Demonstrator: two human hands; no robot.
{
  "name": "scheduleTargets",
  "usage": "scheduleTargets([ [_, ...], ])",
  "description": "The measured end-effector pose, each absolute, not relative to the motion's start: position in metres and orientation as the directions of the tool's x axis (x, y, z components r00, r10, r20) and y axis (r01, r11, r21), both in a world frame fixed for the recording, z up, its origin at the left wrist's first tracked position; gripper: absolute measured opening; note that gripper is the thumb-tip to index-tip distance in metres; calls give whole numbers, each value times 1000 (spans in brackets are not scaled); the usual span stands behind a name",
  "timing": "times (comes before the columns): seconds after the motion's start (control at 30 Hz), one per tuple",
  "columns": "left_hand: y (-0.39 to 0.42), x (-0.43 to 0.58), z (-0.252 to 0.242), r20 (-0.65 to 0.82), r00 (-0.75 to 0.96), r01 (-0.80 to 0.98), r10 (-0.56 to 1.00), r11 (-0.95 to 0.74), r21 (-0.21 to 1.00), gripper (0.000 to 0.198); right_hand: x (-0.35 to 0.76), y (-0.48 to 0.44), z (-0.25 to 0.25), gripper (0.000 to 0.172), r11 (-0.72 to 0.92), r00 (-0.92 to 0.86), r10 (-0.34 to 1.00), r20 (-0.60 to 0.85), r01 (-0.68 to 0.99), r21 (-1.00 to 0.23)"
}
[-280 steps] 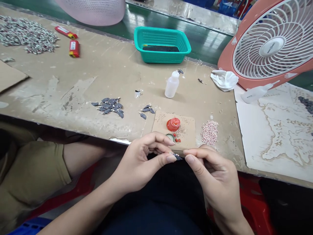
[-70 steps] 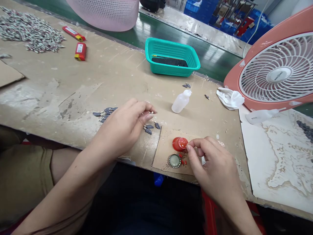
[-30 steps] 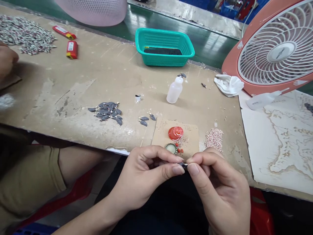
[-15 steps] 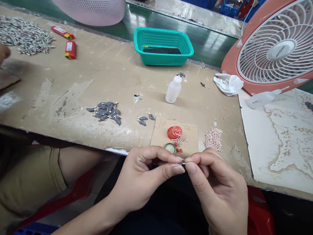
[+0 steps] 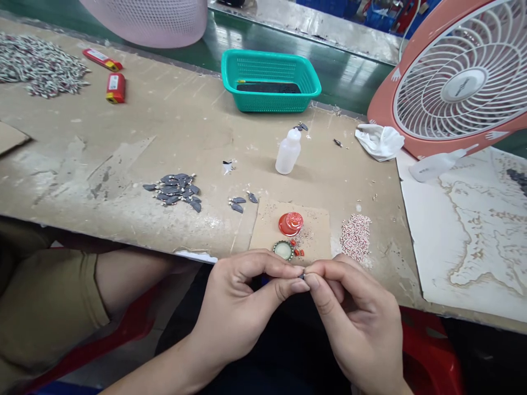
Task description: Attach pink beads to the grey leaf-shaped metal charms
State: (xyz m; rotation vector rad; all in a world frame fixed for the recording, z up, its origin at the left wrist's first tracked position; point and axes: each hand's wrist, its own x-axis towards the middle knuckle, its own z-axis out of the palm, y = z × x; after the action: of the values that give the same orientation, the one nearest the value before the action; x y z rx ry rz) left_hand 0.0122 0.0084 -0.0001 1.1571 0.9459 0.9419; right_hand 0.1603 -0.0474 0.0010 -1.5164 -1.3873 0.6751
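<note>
Just beyond my lap, at the table's front edge, my left hand pinches a small dark grey leaf-shaped piece between thumb and forefinger. The fingertips of my right hand are closed at the piece's right end, touching my left fingertips. Most of the piece is hidden by the fingers. Beyond the hands, a cardboard square carries a red dish-like blob, a bottle cap and small red bits. Pale pink beads lie to its right. Similar grey pieces form a pile at left.
A white squeeze bottle stands mid-table, with a green basket behind it. At right are a pink fan, crumpled tissue and another bottle lying down. Red-and-yellow boxes lie at left. Another person's leg is beside me.
Both hands have shifted slightly left in view, still pinched together, and less of the grey piece shows. The other person's hand at the far left has gone out of view.
</note>
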Motion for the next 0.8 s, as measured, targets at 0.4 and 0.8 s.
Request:
scheduleTargets([
  [0.4, 10, 10, 6, -64, 413, 84, 908, 32, 996, 7, 162, -55, -3, 8, 84, 290, 933, 211, 395, -915],
  [0.8, 40, -13, -2, -12, 390, 164, 921, -57, 985, 7, 183, -46, -13, 12, 95, 308, 908, 283, 507, -856],
])
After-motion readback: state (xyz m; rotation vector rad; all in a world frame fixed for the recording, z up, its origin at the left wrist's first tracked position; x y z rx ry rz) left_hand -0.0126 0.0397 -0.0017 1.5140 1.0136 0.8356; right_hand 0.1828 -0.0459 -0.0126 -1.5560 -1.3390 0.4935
